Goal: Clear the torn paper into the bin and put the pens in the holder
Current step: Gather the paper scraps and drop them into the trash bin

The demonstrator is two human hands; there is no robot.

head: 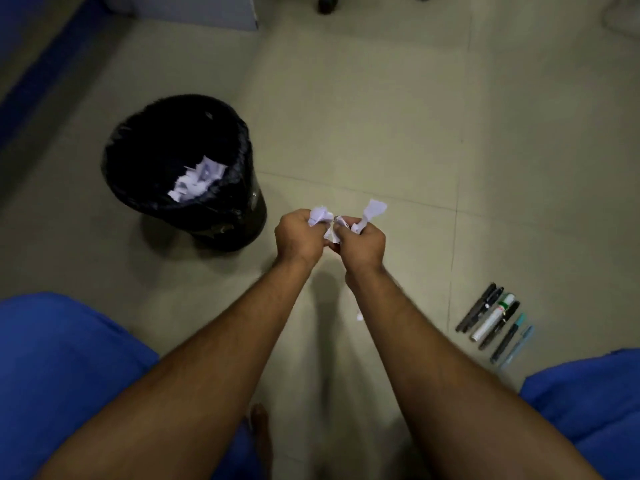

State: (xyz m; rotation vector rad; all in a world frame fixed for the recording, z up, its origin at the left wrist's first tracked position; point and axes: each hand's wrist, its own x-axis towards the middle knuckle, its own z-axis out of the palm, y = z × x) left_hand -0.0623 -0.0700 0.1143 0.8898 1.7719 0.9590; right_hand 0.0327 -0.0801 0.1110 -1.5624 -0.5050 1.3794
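Observation:
My left hand (300,239) and my right hand (363,243) are held together above the floor, both closed on crumpled scraps of white torn paper (320,215), with one strip (372,210) sticking up from the right hand. A black bin (239,209) lined with a black bag stands to the left of my hands and holds white paper pieces (197,181). Several pens and markers (493,322) lie side by side on the floor at the right. One small scrap (360,315) lies on the floor beneath my right forearm. No pen holder is in view.
The floor is beige tile (381,116). My knees in blue cloth (65,362) sit at the lower left and lower right (588,400). A dark chair wheel (327,3) and a pale cabinet base (194,12) are at the far edge.

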